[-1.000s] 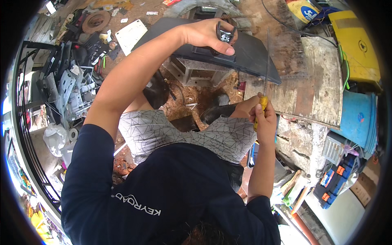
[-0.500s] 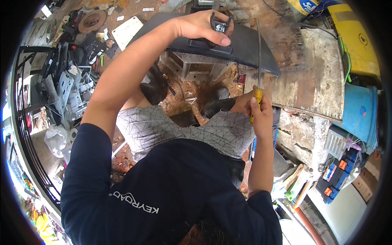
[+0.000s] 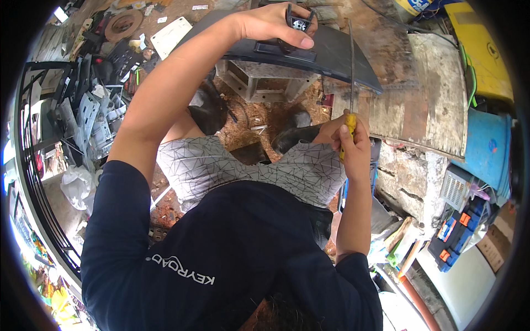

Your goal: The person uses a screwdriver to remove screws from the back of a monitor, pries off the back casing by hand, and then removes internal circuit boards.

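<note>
A wide black panel (image 3: 334, 54), shaped like a flat monitor, lies across a grey block-like support in front of my knees. From its upper side rises a black forked bracket (image 3: 300, 25), which looks like a stand neck. My left hand (image 3: 276, 26) is wrapped round this bracket, thumb on the near side and fingers partly hidden behind it. In my right hand (image 3: 354, 140), a long screwdriver (image 3: 351, 122) with a yellow handle points away from me. Its thin shaft passes over the panel's right part; the tip appears apart from the bracket.
Under the panel stands the grey support (image 3: 251, 83). A worn wooden board (image 3: 419, 121) lies to the right, beside a blue bin (image 3: 486, 149) and a yellow container (image 3: 480, 49). Scrap metal parts (image 3: 91, 121) crowd the left side. A toolbox (image 3: 455, 234) sits lower right.
The panel, my left hand and the screwdriver sit slightly higher in the picture, as do the surroundings. Both grips stay the same.
</note>
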